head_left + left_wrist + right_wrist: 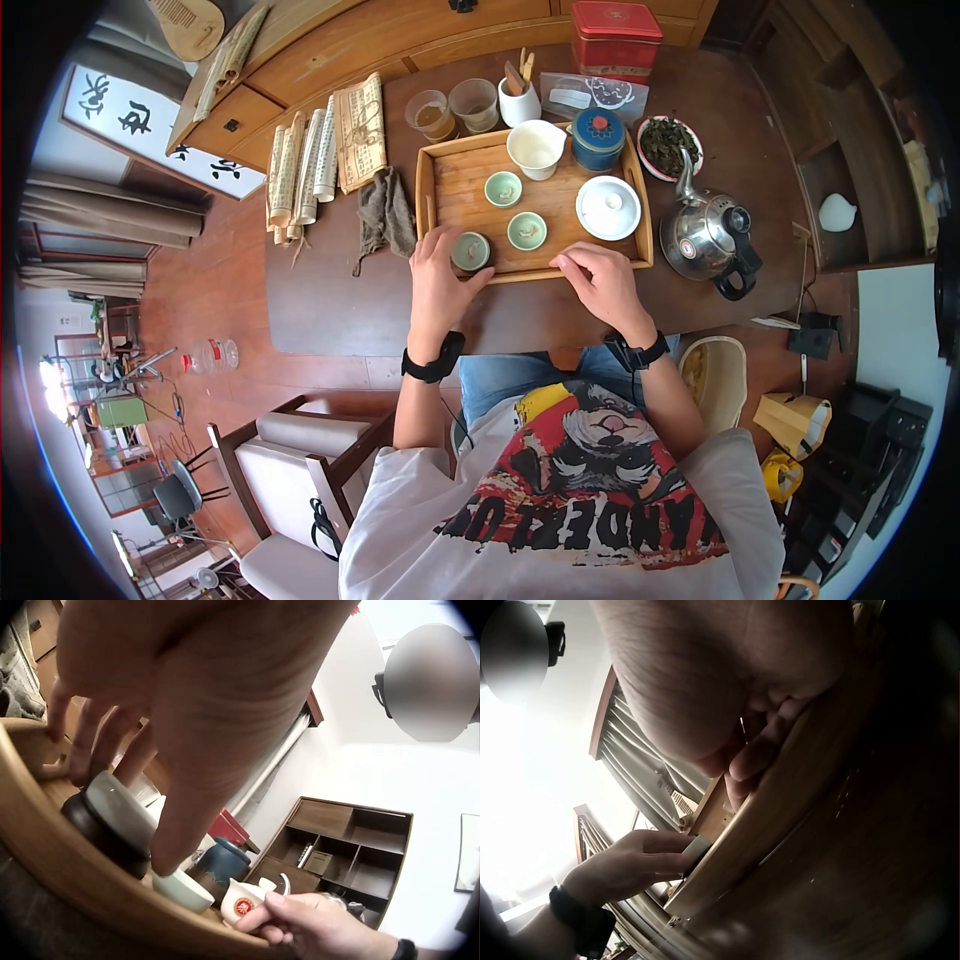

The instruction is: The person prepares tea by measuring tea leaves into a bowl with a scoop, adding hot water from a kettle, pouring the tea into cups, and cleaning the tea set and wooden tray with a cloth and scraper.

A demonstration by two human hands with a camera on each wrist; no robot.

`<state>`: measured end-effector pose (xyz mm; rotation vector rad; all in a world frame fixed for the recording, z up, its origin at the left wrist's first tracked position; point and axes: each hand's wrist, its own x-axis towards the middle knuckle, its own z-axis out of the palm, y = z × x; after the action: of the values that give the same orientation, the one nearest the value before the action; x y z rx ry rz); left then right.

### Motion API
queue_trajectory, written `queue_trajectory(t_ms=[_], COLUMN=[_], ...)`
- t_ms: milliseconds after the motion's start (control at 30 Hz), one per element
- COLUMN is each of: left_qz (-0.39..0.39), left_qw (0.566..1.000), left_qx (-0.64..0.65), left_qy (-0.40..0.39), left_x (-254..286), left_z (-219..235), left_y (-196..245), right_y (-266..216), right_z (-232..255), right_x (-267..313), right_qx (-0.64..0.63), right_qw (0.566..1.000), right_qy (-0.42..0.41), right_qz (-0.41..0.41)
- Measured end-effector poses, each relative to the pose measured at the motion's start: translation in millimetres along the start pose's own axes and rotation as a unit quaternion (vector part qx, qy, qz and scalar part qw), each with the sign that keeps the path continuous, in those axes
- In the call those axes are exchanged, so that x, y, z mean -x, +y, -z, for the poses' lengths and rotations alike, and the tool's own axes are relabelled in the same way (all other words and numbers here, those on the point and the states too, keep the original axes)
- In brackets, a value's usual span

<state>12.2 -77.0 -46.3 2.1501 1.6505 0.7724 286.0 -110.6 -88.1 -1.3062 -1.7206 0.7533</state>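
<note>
Green cup (470,251), mid-frame, sits gripped by the left hand (438,290), likely for steadiness. Loosely curled, the right hand (606,285) rests against the tray (525,276).

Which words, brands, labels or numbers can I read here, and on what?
"ANDER", apparently: part of a longer upside-down word on the T-shirt.
Brush characters on the wall banner: sideways, unclear.
Scrolls and paper sheets: writing too small.
Kettle badge, red tin, bag label, pitcher's red emblem: too small or blurred.
No readable numbers.
</note>
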Motion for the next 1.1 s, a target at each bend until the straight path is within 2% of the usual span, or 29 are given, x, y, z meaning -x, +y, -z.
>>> queue_trajectory(t_ms=[133,200,233,300,333,400,467,533,667,733,767,833,867,967,1100], left_qz=[-0.021,-0.069,-0.069,-0.090,-0.093,-0.107,-0.121,-0.111,-0.096,-0.111,-0.111,-0.093,-0.090,-0.125,-0.166], left_qw=[0.999,0.998,0.998,0.993,0.993,0.974,0.971,0.964,0.966,0.983,0.983,0.992,0.992,0.987,0.975], left_qx=[-0.026,-0.009,-0.009,-0.009,-0.008,-0.113,-0.105,-0.088,-0.075,-0.003,-0.005,0.071,0.070,0.092,0.094], left_qy=[0.027,-0.009,-0.009,-0.072,-0.072,-0.164,-0.177,-0.223,-0.230,-0.146,-0.147,-0.056,-0.055,0.048,0.112], left_x=[-26,-49,-60,-86,-98,-119,-129,-134,-134,-124,-119,-105,-99,-82,-67], left_z=[-10,-12,-15,-22,-27,-33,-36,-35,-22,-6,0,13,19,37,43], left_y=[10,15,13,8,4,-3,-5,-4,6,19,27,44,52,74,81], right_y=[-1,-2,-2,-2,-2,0,2,0,2,2,0,0,0,1,0], right_z=[1,0,0,1,1,0,-1,-1,-1,-1,0,0,-1,0,0], right_x=[0,0,0,0,1,1,1,1,2,2,1,1,1,1,0], right_qx=[0.006,0.000,0.000,-0.001,0.000,-0.001,-0.003,-0.006,-0.007,-0.009,-0.004,-0.001,-0.006,-0.007,-0.011], right_qw=[1.000,1.000,1.000,1.000,1.000,1.000,1.000,1.000,1.000,1.000,1.000,1.000,1.000,1.000,1.000], right_qy=[-0.003,0.000,0.000,0.001,0.004,0.003,0.006,0.009,0.006,0.010,0.005,-0.002,0.003,0.000,0.000], right_qz=[-0.003,-0.008,-0.007,-0.005,-0.006,0.002,0.001,-0.001,0.002,0.011,0.005,-0.001,-0.001,0.001,-0.004])
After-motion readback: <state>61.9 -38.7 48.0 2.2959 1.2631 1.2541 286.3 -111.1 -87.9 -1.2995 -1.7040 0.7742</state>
